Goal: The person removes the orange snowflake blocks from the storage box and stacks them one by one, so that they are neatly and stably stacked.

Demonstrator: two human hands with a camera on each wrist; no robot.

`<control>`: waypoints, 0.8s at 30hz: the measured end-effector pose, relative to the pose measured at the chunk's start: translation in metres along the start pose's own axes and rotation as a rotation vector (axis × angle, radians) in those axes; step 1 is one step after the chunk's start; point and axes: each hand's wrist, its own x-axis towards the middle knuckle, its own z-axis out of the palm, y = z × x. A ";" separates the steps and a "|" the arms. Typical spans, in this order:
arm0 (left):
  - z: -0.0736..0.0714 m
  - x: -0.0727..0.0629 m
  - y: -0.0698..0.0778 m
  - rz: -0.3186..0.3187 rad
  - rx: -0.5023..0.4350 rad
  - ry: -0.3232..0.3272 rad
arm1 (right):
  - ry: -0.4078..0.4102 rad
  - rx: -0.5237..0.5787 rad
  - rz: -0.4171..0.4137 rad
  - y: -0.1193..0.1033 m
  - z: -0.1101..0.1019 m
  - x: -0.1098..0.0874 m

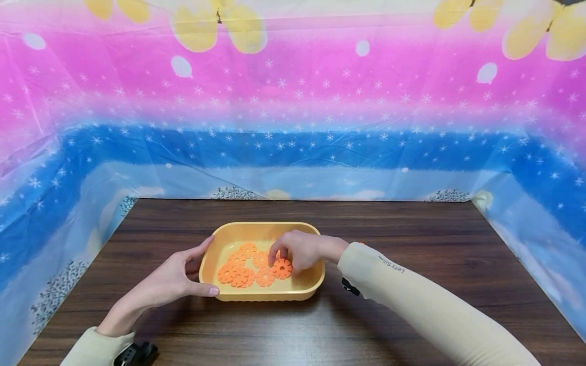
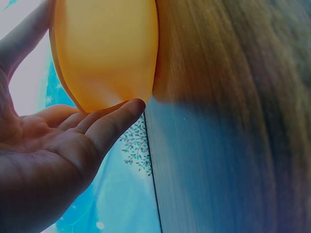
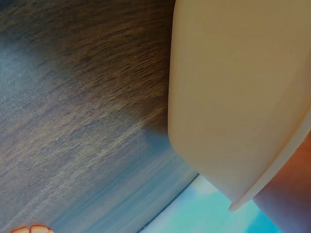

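A yellow plastic tub (image 1: 262,296) with rounded corners stands on the table, several flat orange flower-shaped pieces lying in it. My left hand (image 1: 167,278) holds the tub's left end, the thumb at the near corner and the fingers at the far side. In the left wrist view, the left hand (image 2: 63,145) reaches along the tub's wall (image 2: 107,48). Inside the tub's right half, my right hand (image 1: 299,250) points downward with curled fingers and pinches a brighter orange flower piece (image 1: 282,268). Its fingertips are partly hidden. In the right wrist view, the tub's outer wall (image 3: 233,97) hides the hand.
The tub stands on a dark wood-grain table (image 1: 393,223). Another orange piece (image 1: 362,244) shows just past the right sleeve, mostly hidden; its scalloped edge (image 3: 36,229) appears in the right wrist view. A pink and blue patterned cloth (image 1: 293,117) hangs around the table.
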 end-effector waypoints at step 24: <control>0.000 0.000 0.000 -0.004 0.020 0.005 | 0.116 0.128 -0.054 0.002 -0.012 -0.011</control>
